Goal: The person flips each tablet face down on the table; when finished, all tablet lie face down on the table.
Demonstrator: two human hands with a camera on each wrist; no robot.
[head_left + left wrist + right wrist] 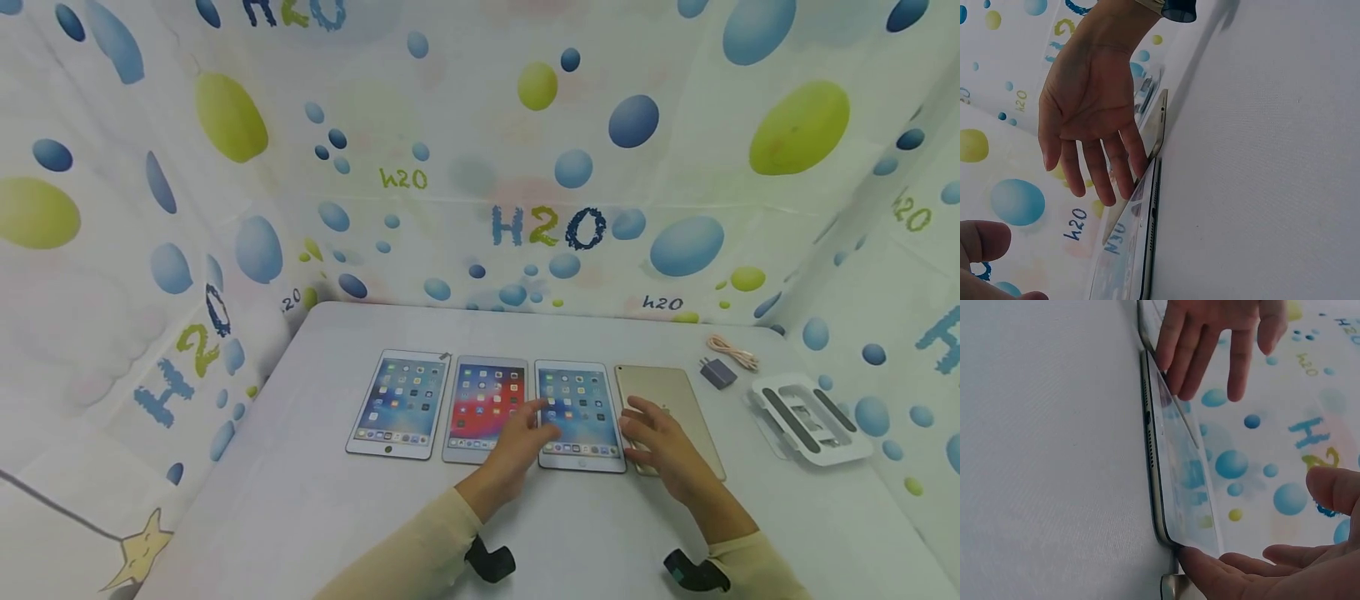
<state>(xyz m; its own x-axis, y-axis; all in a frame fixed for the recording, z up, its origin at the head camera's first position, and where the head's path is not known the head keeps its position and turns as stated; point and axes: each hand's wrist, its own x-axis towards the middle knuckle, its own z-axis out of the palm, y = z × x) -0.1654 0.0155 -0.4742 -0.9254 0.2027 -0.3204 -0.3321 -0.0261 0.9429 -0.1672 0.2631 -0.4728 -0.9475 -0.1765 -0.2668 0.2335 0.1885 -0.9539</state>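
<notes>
Four tablets lie side by side on the white table. My left hand (517, 446), fingers spread and relaxed, is over the gap between the red-and-blue-screened tablet (480, 400) and the lit white-framed tablet (581, 400) to its right. My right hand (663, 446) has its fingertips right at that white-framed tablet's right edge, and overlaps the gold-backed tablet (693, 408), which lies face down. In the right wrist view the right fingers (1210, 569) reach the near corner of the white-framed tablet (1179, 481). Neither hand grips anything.
Leftmost is another white-framed tablet (401, 400) with a small grey piece (445, 357) at its top right corner. At the right are a pinkish cable (733, 352), a dark plug adapter (717, 372) and a white plastic tray (847, 452). A patterned curtain (450, 100) surrounds the table.
</notes>
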